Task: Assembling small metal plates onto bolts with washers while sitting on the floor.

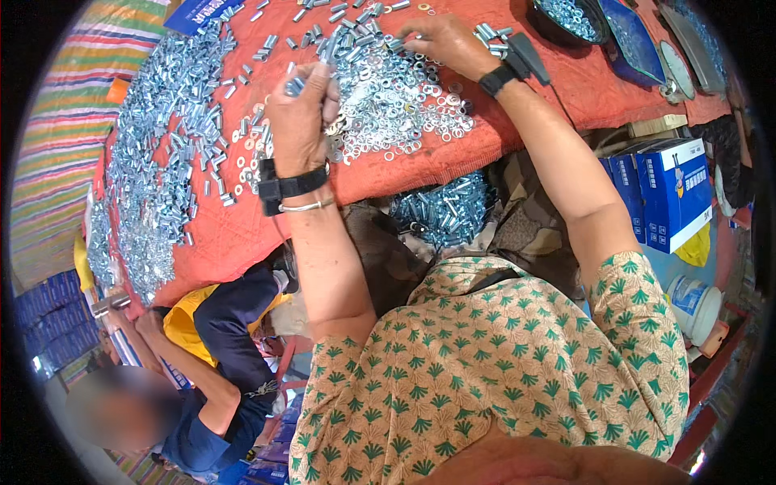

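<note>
Inward from the near edge of the bench (pixel 388 179), my left hand (pixel 304 115) holds metal tubes (pixel 293 86), my right hand's (pixel 449 42) grip I cannot tell; picking appears underway, calling for a fingertip pinch.

The sleeves (pixel 356 38) and washers (pixel 380 117) are glossy metal, the cloth (pixel 242 234) matt.

Boxes (pixel 659 194) (blue-and-white) stand near a white bucket (pixel 708 311).

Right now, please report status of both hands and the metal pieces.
Left hand holding metal sleeves. Right hand at sleeve pile. Loose washers heaped beside left hand.
</note>
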Motion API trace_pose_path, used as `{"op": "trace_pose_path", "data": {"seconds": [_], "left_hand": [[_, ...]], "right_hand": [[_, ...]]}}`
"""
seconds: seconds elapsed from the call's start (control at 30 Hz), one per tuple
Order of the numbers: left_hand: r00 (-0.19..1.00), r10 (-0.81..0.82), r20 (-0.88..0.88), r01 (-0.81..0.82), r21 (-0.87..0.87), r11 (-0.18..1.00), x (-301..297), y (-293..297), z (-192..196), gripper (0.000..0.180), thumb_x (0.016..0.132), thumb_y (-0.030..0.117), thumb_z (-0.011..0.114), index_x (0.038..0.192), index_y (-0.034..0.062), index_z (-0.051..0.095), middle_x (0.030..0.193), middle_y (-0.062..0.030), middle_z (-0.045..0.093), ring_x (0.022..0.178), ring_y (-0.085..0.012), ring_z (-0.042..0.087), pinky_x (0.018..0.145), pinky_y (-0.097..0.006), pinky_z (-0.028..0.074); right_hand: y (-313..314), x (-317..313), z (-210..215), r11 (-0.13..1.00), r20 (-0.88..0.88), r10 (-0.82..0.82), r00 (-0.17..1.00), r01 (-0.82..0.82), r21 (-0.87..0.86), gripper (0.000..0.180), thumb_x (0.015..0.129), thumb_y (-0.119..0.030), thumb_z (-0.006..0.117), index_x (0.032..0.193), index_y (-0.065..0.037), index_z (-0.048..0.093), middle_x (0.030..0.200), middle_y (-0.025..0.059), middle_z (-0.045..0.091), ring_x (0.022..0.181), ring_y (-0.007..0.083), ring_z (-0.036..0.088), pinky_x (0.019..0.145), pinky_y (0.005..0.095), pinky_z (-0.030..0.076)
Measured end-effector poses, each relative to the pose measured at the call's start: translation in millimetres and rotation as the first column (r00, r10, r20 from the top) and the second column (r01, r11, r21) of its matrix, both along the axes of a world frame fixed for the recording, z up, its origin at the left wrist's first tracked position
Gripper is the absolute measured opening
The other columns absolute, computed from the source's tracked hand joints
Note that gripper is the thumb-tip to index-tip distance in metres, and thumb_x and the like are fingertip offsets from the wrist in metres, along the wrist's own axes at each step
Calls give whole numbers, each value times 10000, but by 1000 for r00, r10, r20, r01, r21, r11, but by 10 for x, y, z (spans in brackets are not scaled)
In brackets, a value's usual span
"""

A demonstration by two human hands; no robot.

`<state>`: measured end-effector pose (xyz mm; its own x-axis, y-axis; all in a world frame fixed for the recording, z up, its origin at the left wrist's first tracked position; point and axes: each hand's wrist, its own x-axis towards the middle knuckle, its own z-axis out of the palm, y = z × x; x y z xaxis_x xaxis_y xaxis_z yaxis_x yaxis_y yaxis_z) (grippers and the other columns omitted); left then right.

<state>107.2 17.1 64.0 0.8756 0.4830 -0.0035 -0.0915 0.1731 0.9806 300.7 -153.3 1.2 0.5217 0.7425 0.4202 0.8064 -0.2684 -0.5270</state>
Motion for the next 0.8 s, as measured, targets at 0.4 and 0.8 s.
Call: {"op": "trace_pose_path", "data": {"seconds": [0.4,0.8], "left_hand": [[996,-75,37,84,-393,916,120,-189,-560,146,890,138,644,918,1,600,669,-51,586,454,-76,439,402,-197,312],[990,-142,19,141,-301,943,181,-245,-614,97,882,82,638,897,-5,597,653,-48,573,461,-74,429,412,-197,300]], "right_hand": [[194,-102,102,984,-563,55,825,53,173,176,890,-182,619,966,-24,634,748,17,614,605,138,572,541,284,438],[37,-284,204,892,-861,447,244,-47,450,181,965,-222,549,1009,-47,566,669,-83,440,511,4,320,457,167,236]]}}
